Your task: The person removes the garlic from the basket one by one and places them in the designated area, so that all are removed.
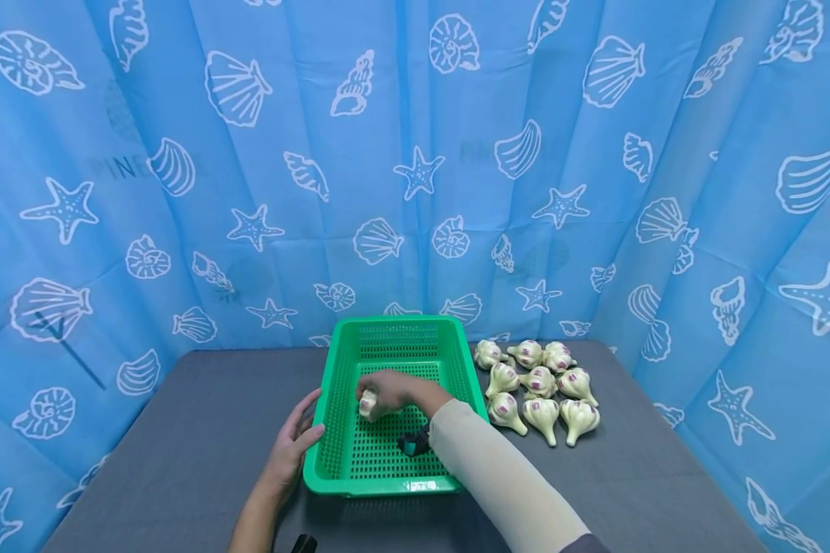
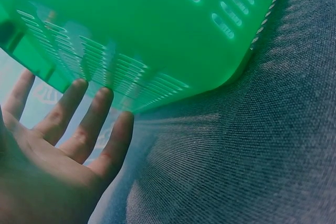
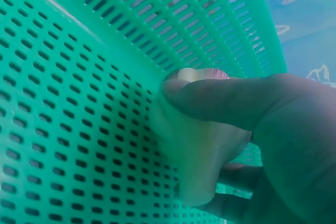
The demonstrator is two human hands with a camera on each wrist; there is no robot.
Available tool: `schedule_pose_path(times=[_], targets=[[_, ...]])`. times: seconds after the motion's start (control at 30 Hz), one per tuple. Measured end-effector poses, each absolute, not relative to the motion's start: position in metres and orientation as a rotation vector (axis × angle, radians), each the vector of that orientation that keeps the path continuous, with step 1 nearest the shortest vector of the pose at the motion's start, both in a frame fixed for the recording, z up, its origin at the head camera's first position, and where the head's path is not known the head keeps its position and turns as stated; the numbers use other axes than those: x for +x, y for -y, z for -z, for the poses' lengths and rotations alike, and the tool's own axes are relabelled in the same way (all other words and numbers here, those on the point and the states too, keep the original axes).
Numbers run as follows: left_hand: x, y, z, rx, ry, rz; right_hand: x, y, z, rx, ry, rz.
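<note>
Inside the green plastic basket (image 1: pixel 380 485), my right hand (image 1: pixel 390 392) grips a garlic bulb (image 1: pixel 368 402) near the left wall. The right wrist view shows the thumb laid across the pale bulb (image 3: pixel 202 140), its stem pointing down, with other fingers partly hidden behind it. My left hand (image 1: pixel 292 445) is at the basket's left side, thumb by the rim. In the left wrist view its fingers (image 2: pixel 94 119) are spread and nearly straight against the outside of the slotted wall. Several more garlic bulbs (image 1: pixel 541 415) lie grouped to the right of the basket.
The table has a grey cloth (image 1: pixel 235 399). Behind and at both sides hangs a blue curtain (image 1: pixel 415 223) with white shell prints. A dark wrist-worn device (image 1: pixel 415 442) is below my right wrist, and a black object (image 1: pixel 305 544) shows at the front edge.
</note>
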State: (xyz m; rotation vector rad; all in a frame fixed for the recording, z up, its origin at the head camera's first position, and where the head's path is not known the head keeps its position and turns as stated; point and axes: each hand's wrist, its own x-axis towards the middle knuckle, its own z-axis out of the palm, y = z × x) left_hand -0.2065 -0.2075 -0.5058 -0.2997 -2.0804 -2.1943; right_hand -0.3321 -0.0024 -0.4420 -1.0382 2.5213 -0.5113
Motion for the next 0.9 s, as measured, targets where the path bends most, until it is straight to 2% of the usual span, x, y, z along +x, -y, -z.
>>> schedule_pose_path(times=[0.9], targets=[[-0.206,0.209,0.507,-0.359,2.07,2.193,-0.326,-0.038,0.401,-1.104,-2.629,0.813]])
